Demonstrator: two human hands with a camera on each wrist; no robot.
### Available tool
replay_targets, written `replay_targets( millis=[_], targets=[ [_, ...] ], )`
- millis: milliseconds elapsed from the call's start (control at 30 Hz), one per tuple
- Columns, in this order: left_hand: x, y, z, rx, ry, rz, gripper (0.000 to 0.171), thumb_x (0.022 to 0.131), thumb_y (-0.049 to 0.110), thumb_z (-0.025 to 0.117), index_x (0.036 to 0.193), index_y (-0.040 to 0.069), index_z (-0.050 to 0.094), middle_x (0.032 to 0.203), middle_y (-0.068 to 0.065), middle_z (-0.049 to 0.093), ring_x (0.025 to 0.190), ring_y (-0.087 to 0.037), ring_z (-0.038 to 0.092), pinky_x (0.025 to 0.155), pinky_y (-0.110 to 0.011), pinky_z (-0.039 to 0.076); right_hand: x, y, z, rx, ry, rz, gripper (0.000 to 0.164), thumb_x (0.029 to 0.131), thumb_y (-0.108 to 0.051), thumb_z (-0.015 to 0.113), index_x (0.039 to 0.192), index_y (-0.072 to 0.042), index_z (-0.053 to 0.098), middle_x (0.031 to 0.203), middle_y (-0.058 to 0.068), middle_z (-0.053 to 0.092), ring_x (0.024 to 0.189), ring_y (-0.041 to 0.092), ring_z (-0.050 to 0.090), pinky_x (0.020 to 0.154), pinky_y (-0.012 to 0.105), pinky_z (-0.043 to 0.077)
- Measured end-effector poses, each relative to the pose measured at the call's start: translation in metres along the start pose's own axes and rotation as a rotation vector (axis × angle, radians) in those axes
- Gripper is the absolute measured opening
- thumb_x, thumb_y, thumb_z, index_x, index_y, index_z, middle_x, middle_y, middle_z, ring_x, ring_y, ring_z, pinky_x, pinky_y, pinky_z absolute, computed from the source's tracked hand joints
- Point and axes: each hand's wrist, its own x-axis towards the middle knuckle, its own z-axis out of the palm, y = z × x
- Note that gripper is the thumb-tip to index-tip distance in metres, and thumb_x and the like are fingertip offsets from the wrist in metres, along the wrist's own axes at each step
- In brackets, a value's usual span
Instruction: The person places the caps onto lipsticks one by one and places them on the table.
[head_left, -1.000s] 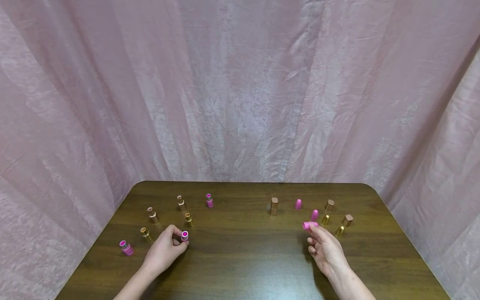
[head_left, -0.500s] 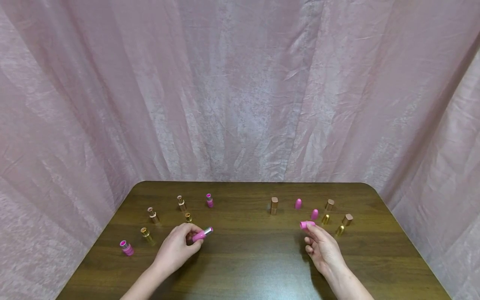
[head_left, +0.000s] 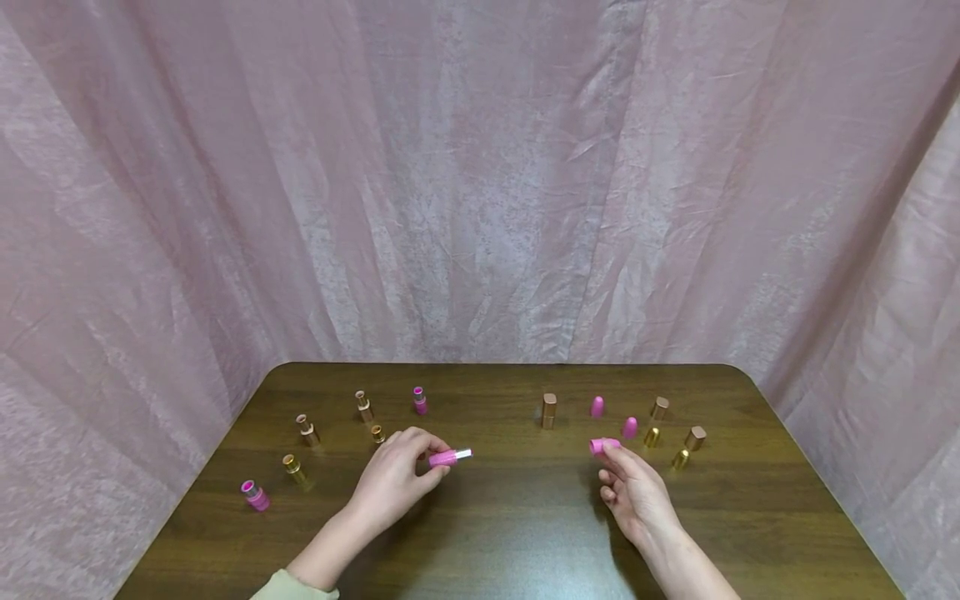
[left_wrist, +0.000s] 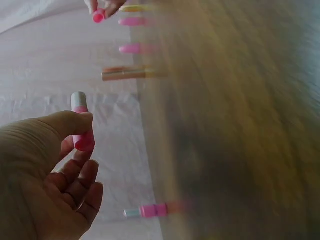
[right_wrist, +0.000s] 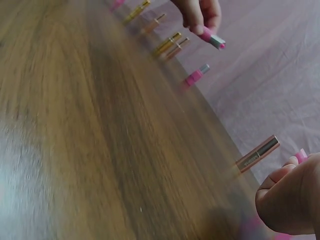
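Note:
My left hand [head_left: 397, 475] pinches a pink lipstick tube [head_left: 443, 458] by its base, thumb against fingers. Its silver collar points right, and in the left wrist view the lipstick tube [left_wrist: 83, 135] shows clear of the table. Across from it, my right hand [head_left: 637, 492] holds a pink lipstick cap [head_left: 604, 447] between thumb and fingertips, open end facing left. A gap separates tube and cap. Behind my left hand stands a gold lipstick base [head_left: 378, 433], partly hidden. Just beyond my right hand are an upright pink cap [head_left: 630, 427] and a gold cap [head_left: 652, 437].
Uncapped bases stand at left: pink [head_left: 255, 495], gold [head_left: 295, 468], rose-gold [head_left: 307, 430] and others. A closed rose-gold lipstick [head_left: 549, 411] stands back of centre. More caps, including a rose-gold one [head_left: 696, 438], stand at right. The brown table [head_left: 487, 533] ends at a pink curtain [head_left: 480, 183].
My left hand has lifted the pink lipstick tube, tipped it from upright to sideways and carried it right. My right hand has shifted slightly left with the cap.

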Motion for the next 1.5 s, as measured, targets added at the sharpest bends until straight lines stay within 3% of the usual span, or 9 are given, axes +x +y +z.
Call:
replay_targets(
  millis=[233, 433, 633, 1067, 1500],
  targets=[
    [0.019, 0.018, 0.009, 0.002, -0.017, 0.076, 0.017, 0.085, 0.027, 0.085, 0.098, 0.029, 0.075, 0.094, 0.018, 0.065, 0.082, -0.005, 0.051, 0.077, -0.031, 0.045, 0.003, 0.004, 0.011, 0.015, 0.003, -0.016, 0.017, 0.104, -0.017, 0.059, 0.091, -0.022, 0.070, 0.087, -0.010, 0.072, 0.067, 0.005, 0.052, 0.055, 0.018, 0.036],
    [0.033, 0.033, 0.018, -0.005, -0.045, 0.107, 0.018, 0.086, 0.027, 0.084, 0.101, 0.022, 0.076, 0.095, 0.013, 0.068, 0.083, -0.009, 0.054, 0.076, -0.030, 0.046, 0.002, 0.013, 0.022, 0.062, 0.029, -0.016, 0.014, 0.104, -0.016, 0.060, 0.092, -0.021, 0.066, 0.084, -0.010, 0.071, 0.066, 0.005, 0.052, 0.055, 0.018, 0.035],
    [0.044, 0.044, 0.027, 0.012, -0.070, 0.133, 0.016, 0.086, 0.028, 0.084, 0.099, 0.023, 0.075, 0.093, 0.013, 0.066, 0.082, -0.008, 0.051, 0.075, -0.029, 0.045, 0.001, 0.019, 0.032, 0.096, 0.032, -0.030, 0.012, 0.104, -0.019, 0.061, 0.093, -0.019, 0.064, 0.085, -0.010, 0.071, 0.067, 0.005, 0.052, 0.055, 0.018, 0.036],
    [0.055, 0.060, 0.039, 0.035, -0.124, 0.116, 0.015, 0.088, 0.030, 0.082, 0.101, 0.024, 0.077, 0.098, 0.012, 0.068, 0.087, -0.010, 0.055, 0.081, -0.032, 0.047, -0.003, 0.028, 0.043, 0.123, 0.030, -0.017, 0.007, 0.103, -0.019, 0.063, 0.096, -0.018, 0.062, 0.088, -0.010, 0.071, 0.069, 0.005, 0.052, 0.056, 0.018, 0.036],
    [0.056, 0.067, 0.048, 0.024, -0.127, 0.123, 0.014, 0.087, 0.031, 0.082, 0.099, 0.026, 0.076, 0.095, 0.013, 0.066, 0.084, -0.009, 0.053, 0.076, -0.030, 0.046, -0.008, 0.036, 0.052, 0.110, 0.000, -0.009, 0.006, 0.103, -0.019, 0.061, 0.098, -0.019, 0.062, 0.090, -0.010, 0.072, 0.069, 0.005, 0.052, 0.057, 0.018, 0.036]
  ],
)
